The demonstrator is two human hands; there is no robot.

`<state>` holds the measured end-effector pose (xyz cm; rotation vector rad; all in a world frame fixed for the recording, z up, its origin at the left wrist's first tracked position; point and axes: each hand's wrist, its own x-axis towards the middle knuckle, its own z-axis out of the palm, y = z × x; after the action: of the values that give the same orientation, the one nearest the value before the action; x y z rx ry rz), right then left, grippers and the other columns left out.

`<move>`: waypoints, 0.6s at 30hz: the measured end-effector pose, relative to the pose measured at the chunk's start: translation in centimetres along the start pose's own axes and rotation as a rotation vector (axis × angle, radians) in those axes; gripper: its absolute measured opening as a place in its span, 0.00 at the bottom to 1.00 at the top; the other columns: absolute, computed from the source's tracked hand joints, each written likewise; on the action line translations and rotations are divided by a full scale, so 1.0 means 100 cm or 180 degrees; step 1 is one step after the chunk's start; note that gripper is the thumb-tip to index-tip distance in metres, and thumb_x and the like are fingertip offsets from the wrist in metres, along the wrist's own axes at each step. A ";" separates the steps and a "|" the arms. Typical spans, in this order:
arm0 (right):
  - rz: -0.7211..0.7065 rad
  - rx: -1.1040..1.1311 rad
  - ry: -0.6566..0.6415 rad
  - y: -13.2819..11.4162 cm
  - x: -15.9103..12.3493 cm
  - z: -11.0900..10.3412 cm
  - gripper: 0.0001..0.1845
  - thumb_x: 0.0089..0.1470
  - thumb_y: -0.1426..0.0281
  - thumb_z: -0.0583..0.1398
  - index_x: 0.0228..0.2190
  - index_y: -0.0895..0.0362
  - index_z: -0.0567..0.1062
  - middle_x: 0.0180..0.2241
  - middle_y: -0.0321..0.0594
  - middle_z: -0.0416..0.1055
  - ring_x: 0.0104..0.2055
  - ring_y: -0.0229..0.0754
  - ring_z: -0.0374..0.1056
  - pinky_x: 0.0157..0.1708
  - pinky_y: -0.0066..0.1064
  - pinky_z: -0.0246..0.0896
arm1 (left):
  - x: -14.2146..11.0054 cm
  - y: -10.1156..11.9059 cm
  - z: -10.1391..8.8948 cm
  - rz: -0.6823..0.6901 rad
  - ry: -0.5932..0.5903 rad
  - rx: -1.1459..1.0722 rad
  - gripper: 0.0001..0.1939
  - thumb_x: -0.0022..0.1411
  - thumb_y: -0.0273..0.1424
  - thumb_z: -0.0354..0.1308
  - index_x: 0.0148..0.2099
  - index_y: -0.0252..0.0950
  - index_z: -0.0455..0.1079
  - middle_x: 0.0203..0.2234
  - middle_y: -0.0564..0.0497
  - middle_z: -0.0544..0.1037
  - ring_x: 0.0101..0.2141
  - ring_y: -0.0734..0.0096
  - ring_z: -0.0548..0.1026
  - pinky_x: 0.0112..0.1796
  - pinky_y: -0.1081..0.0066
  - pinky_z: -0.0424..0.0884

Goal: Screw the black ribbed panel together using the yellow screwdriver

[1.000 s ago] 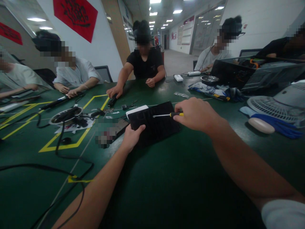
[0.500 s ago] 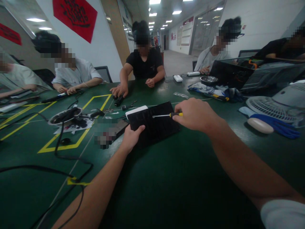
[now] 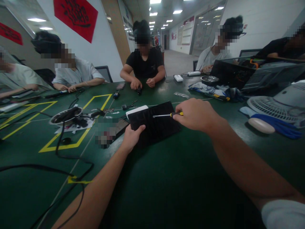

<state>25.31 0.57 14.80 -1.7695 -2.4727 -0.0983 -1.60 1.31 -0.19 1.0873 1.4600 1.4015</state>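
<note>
My left hand (image 3: 132, 137) grips the lower left edge of a flat black rectangular panel (image 3: 158, 130), its thumb lying on top. The panel is tilted above the green table, and its dark surface shows little detail. In my right hand (image 3: 199, 116) is a screwdriver (image 3: 165, 115) with a yellow and black handle, pinched near the handle's front. Its metal shaft points left across the panel's upper middle; whether the tip touches the panel I cannot tell. A white flat thing (image 3: 137, 111) peeks out behind the panel's upper left corner.
Left of my hand lies a partly blurred phone-like slab (image 3: 120, 128). Farther left, a bowl (image 3: 64, 117) holds black parts, with cables trailing. On the right are a white fan (image 3: 271, 108), a computer mouse (image 3: 261, 125) and blue gloves (image 3: 283, 125). Several people sit around the table.
My hands, the panel and the screwdriver stay almost still. Across the table, the person in black has drawn a hand back and to the right with a small black object.
</note>
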 end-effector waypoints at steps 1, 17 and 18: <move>0.0001 0.0001 -0.0007 0.000 0.000 0.000 0.21 0.63 0.57 0.57 0.42 0.53 0.86 0.44 0.52 0.83 0.46 0.62 0.77 0.40 0.46 0.68 | 0.000 0.000 0.000 0.0014 -0.0006 -0.0007 0.27 0.47 0.39 0.77 0.49 0.35 0.79 0.45 0.43 0.86 0.47 0.49 0.84 0.55 0.49 0.77; 0.0002 -0.0115 -0.0349 -0.004 0.000 0.004 0.28 0.69 0.57 0.48 0.44 0.57 0.84 0.42 0.57 0.82 0.46 0.61 0.78 0.41 0.45 0.67 | 0.001 -0.006 -0.002 0.0022 0.0022 0.0107 0.28 0.49 0.41 0.77 0.50 0.35 0.79 0.46 0.42 0.86 0.48 0.49 0.83 0.55 0.49 0.76; -0.0012 -0.0140 -0.0342 -0.004 0.000 0.005 0.28 0.69 0.57 0.48 0.43 0.57 0.84 0.41 0.57 0.82 0.46 0.60 0.78 0.41 0.45 0.67 | 0.000 -0.005 -0.002 0.0019 0.0029 0.0126 0.27 0.49 0.41 0.77 0.49 0.35 0.79 0.45 0.42 0.86 0.47 0.49 0.83 0.54 0.50 0.76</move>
<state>24.96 0.48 14.35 -1.8340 -2.5667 -0.0600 -1.85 1.26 -0.72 1.1122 1.4976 1.3888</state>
